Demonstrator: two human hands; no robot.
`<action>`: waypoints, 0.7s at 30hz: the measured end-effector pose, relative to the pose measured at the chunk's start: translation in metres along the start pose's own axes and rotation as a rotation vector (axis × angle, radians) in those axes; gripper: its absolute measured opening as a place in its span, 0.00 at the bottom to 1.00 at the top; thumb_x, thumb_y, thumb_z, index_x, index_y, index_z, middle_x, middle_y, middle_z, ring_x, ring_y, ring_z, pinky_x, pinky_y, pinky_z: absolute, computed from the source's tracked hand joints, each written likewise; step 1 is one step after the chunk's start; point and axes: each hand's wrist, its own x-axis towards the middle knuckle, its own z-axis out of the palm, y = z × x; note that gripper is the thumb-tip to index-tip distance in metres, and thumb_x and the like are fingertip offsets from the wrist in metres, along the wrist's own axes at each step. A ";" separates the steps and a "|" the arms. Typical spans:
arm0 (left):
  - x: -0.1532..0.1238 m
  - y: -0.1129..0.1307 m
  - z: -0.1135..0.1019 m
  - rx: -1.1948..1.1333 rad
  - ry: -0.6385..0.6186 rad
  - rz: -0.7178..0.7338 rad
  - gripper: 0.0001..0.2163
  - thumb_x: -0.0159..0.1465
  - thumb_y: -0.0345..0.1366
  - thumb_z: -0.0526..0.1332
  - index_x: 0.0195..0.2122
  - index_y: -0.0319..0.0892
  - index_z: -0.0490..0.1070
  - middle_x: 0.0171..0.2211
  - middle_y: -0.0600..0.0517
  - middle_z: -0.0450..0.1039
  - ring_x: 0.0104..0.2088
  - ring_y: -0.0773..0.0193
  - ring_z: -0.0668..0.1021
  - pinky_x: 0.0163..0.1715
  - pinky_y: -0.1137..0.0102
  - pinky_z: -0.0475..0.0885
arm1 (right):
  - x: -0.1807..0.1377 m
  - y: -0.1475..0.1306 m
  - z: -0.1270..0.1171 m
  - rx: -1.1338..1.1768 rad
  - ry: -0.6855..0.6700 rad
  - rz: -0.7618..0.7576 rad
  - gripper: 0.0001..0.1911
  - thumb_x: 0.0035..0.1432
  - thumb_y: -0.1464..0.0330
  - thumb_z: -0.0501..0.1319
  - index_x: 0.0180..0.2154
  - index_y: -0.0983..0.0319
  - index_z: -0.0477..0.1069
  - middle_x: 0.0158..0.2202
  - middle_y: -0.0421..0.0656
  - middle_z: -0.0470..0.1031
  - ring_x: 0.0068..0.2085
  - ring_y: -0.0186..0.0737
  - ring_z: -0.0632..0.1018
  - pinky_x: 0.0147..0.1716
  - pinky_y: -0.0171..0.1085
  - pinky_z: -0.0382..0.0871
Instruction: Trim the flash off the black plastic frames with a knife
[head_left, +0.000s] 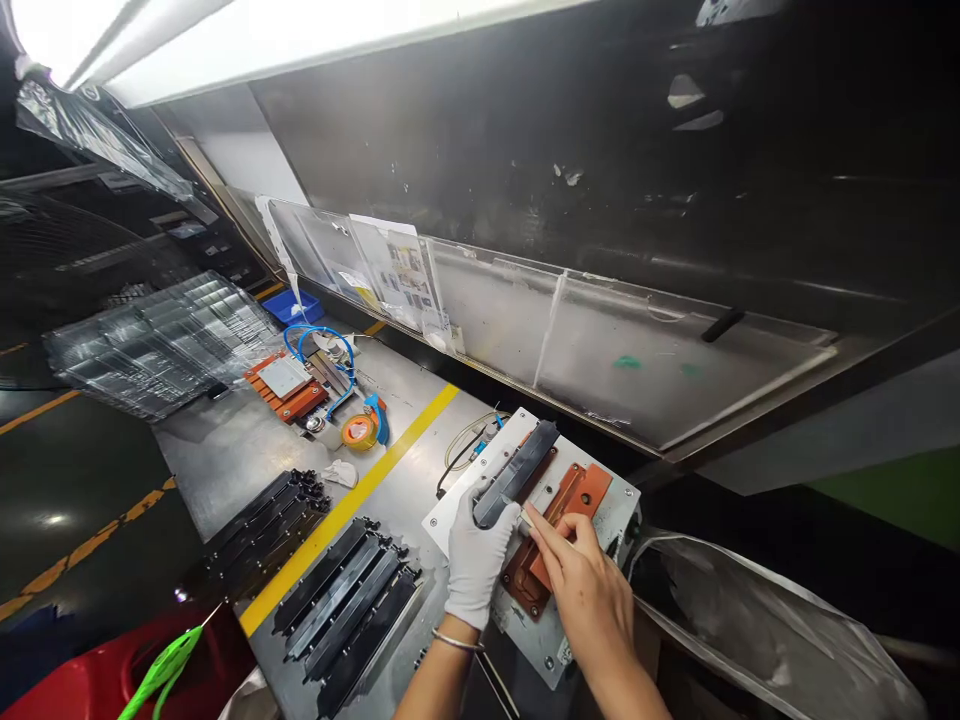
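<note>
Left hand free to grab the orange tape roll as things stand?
Probably not at once. The left hand, gloved, is closed on the near end of the dark long part on the fixture. The orange tape roll lies farther left across the yellow stripe, with nothing between; the hand would have to let go first.

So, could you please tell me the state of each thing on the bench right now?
Left hand: gloved, gripping the near end of the black strip.
Black strip: lying on the metal fixture.
Right hand: bare, fingers resting on the orange plate.
Other black strips: laid in rows, untouched.
Tape roll: lying flat.
Blue tube: coiled.
</note>
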 end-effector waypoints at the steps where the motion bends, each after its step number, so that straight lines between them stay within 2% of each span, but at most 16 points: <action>1: 0.000 -0.001 0.001 0.002 -0.001 0.002 0.18 0.56 0.41 0.67 0.47 0.42 0.71 0.48 0.43 0.79 0.50 0.53 0.79 0.55 0.57 0.72 | 0.000 -0.001 0.001 0.004 -0.017 0.011 0.20 0.74 0.61 0.47 0.58 0.44 0.72 0.34 0.39 0.66 0.24 0.32 0.74 0.24 0.34 0.62; 3: 0.001 -0.005 0.003 0.013 -0.002 0.011 0.18 0.57 0.40 0.67 0.47 0.42 0.71 0.47 0.44 0.79 0.50 0.53 0.79 0.55 0.57 0.72 | 0.003 -0.002 0.001 0.025 -0.060 0.077 0.19 0.71 0.63 0.53 0.59 0.43 0.71 0.36 0.39 0.67 0.24 0.32 0.74 0.24 0.34 0.62; 5: 0.003 -0.011 0.005 0.037 0.005 0.023 0.19 0.56 0.40 0.69 0.47 0.43 0.70 0.47 0.43 0.78 0.50 0.52 0.79 0.55 0.55 0.72 | 0.012 -0.001 -0.005 0.057 -0.085 0.217 0.19 0.69 0.63 0.57 0.58 0.43 0.72 0.37 0.39 0.67 0.23 0.31 0.72 0.22 0.34 0.60; 7: 0.004 -0.014 0.005 0.069 0.011 0.042 0.20 0.55 0.39 0.70 0.48 0.43 0.69 0.47 0.42 0.78 0.48 0.50 0.80 0.54 0.53 0.73 | 0.023 0.005 -0.018 0.094 -0.057 0.339 0.18 0.69 0.61 0.56 0.58 0.44 0.72 0.38 0.39 0.67 0.23 0.31 0.72 0.20 0.34 0.58; 9: 0.003 -0.011 0.000 0.102 0.009 0.096 0.26 0.54 0.38 0.71 0.52 0.41 0.67 0.49 0.41 0.77 0.50 0.49 0.79 0.55 0.51 0.72 | 0.030 0.016 -0.033 0.181 0.025 0.360 0.19 0.69 0.57 0.54 0.58 0.45 0.72 0.40 0.41 0.67 0.26 0.33 0.73 0.21 0.35 0.61; 12: -0.001 0.003 -0.015 0.211 -0.061 0.273 0.32 0.52 0.43 0.73 0.58 0.44 0.69 0.61 0.39 0.67 0.61 0.44 0.69 0.63 0.48 0.63 | 0.028 0.035 -0.048 0.433 0.155 0.329 0.26 0.67 0.48 0.52 0.60 0.50 0.70 0.44 0.44 0.67 0.34 0.39 0.77 0.30 0.37 0.69; 15: -0.002 0.016 -0.031 0.574 -0.158 0.511 0.24 0.61 0.52 0.65 0.57 0.52 0.73 0.68 0.42 0.58 0.67 0.38 0.61 0.64 0.42 0.56 | 0.011 0.050 -0.045 0.661 0.175 0.368 0.33 0.64 0.45 0.53 0.61 0.57 0.70 0.44 0.48 0.70 0.41 0.45 0.77 0.41 0.41 0.73; 17: -0.001 0.020 -0.040 0.796 -0.212 0.614 0.22 0.66 0.52 0.58 0.59 0.55 0.71 0.68 0.42 0.59 0.67 0.39 0.61 0.63 0.41 0.58 | -0.002 0.055 -0.038 0.784 0.132 0.415 0.33 0.65 0.46 0.51 0.61 0.59 0.70 0.41 0.48 0.74 0.38 0.45 0.77 0.38 0.42 0.74; 21: 0.001 0.019 -0.056 0.931 -0.289 0.690 0.21 0.67 0.50 0.58 0.61 0.56 0.69 0.67 0.46 0.61 0.67 0.42 0.61 0.64 0.44 0.59 | -0.018 0.057 -0.026 0.965 0.014 0.527 0.33 0.65 0.46 0.51 0.57 0.62 0.71 0.29 0.42 0.73 0.23 0.39 0.71 0.24 0.39 0.70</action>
